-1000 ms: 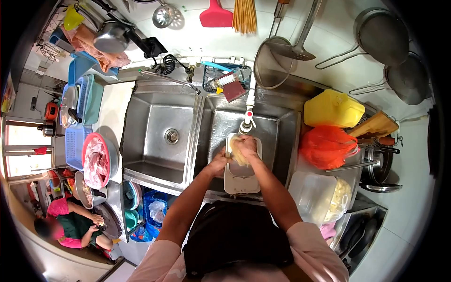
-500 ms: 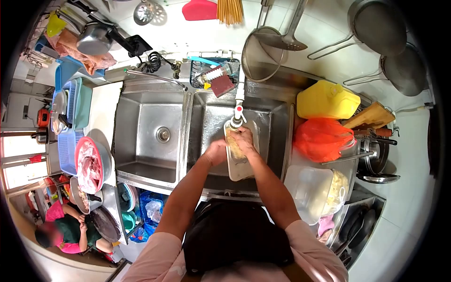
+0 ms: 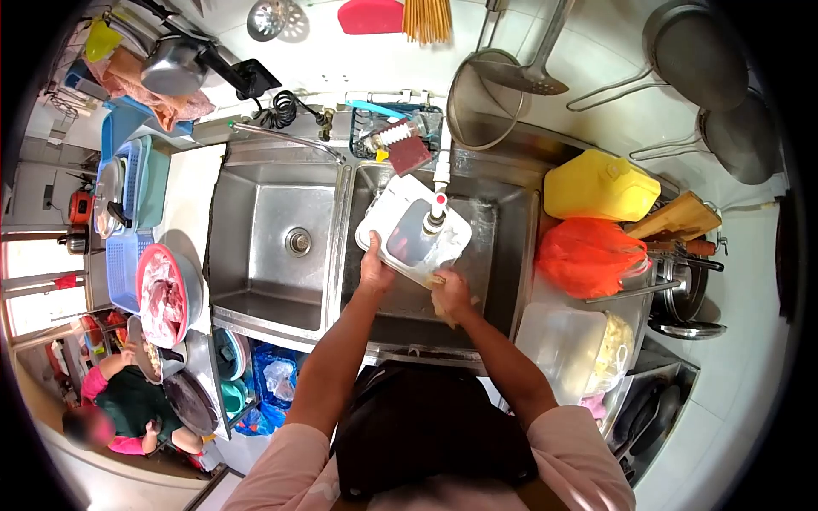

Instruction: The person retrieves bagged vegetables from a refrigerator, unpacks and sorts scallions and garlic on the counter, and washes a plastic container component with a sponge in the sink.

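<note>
Under the tap (image 3: 438, 209) in the right-hand sink, a white rectangular plastic tub (image 3: 396, 196) lies slanted, its hollow side facing up, with what looks like water inside. My left hand (image 3: 374, 268) grips the tub's near left side, thumb over the rim. At the near right corner, my right hand (image 3: 453, 294) is closed around a crumpled yellowish cloth (image 3: 441, 305), part of which hangs below the fingers. The cloth touches or nearly touches the tub's outer wall; exact contact is unclear.
The left sink basin (image 3: 273, 204) adjoins this one. To the right stand a yellow jug (image 3: 601, 185), a red plastic bag (image 3: 584, 255) and a clear tub (image 3: 554, 341). A pink basin of meat (image 3: 162, 294) sits at left. Another person (image 3: 128, 396) works beyond it.
The tub has been lifted and turned from narrow and upright in view to slanted, hollow side up. My left hand now grips its side; my right hand moved nearer me with the cloth.
</note>
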Available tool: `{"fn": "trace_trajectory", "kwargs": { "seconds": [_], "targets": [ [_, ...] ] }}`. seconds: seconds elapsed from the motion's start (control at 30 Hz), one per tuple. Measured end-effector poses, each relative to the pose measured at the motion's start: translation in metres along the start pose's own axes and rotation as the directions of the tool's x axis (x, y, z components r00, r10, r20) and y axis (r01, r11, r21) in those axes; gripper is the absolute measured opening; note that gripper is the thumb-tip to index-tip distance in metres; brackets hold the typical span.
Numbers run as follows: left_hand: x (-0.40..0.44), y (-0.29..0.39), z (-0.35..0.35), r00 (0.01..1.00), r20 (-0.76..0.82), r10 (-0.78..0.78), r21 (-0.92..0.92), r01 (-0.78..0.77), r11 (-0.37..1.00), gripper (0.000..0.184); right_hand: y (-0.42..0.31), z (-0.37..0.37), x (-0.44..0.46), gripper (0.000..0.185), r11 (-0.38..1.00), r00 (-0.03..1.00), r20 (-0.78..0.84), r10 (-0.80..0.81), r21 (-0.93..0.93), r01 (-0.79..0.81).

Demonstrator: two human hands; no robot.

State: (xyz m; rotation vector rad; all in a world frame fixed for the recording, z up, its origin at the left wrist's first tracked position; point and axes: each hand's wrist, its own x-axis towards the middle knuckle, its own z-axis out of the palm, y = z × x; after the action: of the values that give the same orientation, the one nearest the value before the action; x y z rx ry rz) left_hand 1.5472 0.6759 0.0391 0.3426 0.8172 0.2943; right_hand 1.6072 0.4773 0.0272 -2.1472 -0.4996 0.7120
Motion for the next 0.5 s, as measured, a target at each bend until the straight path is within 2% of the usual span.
{"fn": "trace_trajectory", "kwargs": {
  "seconds": [0.1,0.13,0.2,0.23,0.3,0.37,0.4,0.43,0.5],
  "targets": [
    [0.004,-0.023,-0.007,0.991,0.124,0.053,-0.08,-0.043,0.996,0.071,-0.047,0.011,0.013,0.016,0.98,0.994,-0.107,-0.017,0.197,0.038],
    [0.001,-0.025,-0.004,0.989,0.141,0.044,-0.034,-0.04,0.999,0.071,-0.051,0.023,0.022,0.015,0.969,0.953,-0.214,-0.214,0.076,0.234],
    [0.0,-0.027,0.0,0.984,0.178,0.028,0.059,-0.039,0.997,0.071,-0.057,0.033,0.027,0.011,0.973,0.94,-0.253,-0.227,-0.015,0.231],
    [0.002,-0.024,0.001,0.978,0.184,0.097,0.043,-0.107,0.993,0.071,-0.056,0.027,0.024,0.01,0.973,0.952,-0.207,-0.226,-0.011,0.229],
    [0.0,-0.016,-0.004,0.984,0.148,0.102,0.014,-0.105,0.994,0.07,-0.051,0.01,0.013,0.008,0.972,0.967,-0.103,-0.234,0.004,0.235],
    [-0.005,-0.017,-0.013,0.989,0.116,0.093,-0.016,-0.092,0.996,0.069,-0.04,0.0,0.008,0.007,0.989,0.985,-0.085,-0.15,-0.032,0.148],
    [-0.011,-0.016,-0.008,0.99,0.052,0.13,-0.029,-0.129,0.991,0.069,-0.036,-0.002,0.009,0.007,0.993,0.991,-0.078,-0.108,-0.055,0.104],
    [-0.021,-0.016,-0.001,0.987,-0.014,0.159,-0.039,-0.159,0.986,0.069,-0.03,0.004,0.011,0.011,0.986,0.968,-0.188,-0.164,-0.051,0.157],
    [-0.023,-0.013,0.003,0.974,-0.079,0.213,-0.053,-0.217,0.975,0.069,-0.03,0.021,0.013,0.015,0.977,0.96,-0.207,-0.188,0.059,0.203]
  ]
}}
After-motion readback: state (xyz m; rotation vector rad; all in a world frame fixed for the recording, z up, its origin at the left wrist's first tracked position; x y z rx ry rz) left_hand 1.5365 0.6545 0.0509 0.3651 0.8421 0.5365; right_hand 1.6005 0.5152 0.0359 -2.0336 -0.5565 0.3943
